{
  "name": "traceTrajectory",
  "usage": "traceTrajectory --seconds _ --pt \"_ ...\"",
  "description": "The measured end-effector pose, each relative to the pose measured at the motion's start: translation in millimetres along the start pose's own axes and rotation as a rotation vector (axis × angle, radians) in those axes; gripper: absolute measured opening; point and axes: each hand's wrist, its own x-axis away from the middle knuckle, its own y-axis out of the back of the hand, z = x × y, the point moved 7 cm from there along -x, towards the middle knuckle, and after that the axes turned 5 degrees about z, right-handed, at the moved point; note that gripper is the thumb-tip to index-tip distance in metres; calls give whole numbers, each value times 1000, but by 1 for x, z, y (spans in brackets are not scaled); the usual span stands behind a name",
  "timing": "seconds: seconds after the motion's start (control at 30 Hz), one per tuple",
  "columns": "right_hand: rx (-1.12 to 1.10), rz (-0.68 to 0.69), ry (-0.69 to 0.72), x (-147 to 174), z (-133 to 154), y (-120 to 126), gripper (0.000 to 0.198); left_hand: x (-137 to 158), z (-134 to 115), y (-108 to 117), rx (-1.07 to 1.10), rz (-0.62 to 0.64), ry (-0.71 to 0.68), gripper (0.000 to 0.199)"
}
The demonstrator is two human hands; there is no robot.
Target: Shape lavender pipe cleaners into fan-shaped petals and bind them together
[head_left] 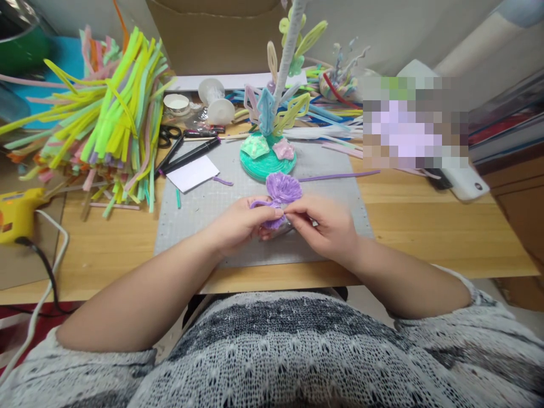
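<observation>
Right now, the thumb and index finger of the right hand (329,229) are pinching together at the base of a purple pipe-cleaner flower (284,187); whether a strand is lying between their tips is too small to tell. The left hand (238,224) is gripping the flower from the other side, its thumb pressing on top and its fingers curling underneath. Both hands are holding it above the grey cutting mat (187,226), toward the mat's near edge. Just beyond the flower, a teal coiled base (268,167) is standing by the mat's far edge, and a purple pipe cleaner (340,175) is crossing the mat's right edge onto the wooden tabletop (408,226). A white card (193,174) is lying near the mat's far left corner. Farther out, a bundle of pipe cleaners (114,113) is filling the tabletop's far left corner, and a yellow glue gun (19,214) is resting by its left edge.
</observation>
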Motion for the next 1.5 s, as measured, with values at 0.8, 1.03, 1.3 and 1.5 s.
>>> traceTrajectory --seconds 0.8,1.03,1.3,1.5 --pt "-67 -52 24 3 1 3 13 4 -1 -3 -44 36 24 16" --pt "-481 -71 -253 7 -22 -11 11 6 -3 -6 -36 72 9 16" --pt "-849 20 -480 5 -36 -21 20 4 -11 1 -124 11 -88 18" --pt "-793 0 -484 7 -34 -19 15 3 -6 0 -220 3 -93 23"
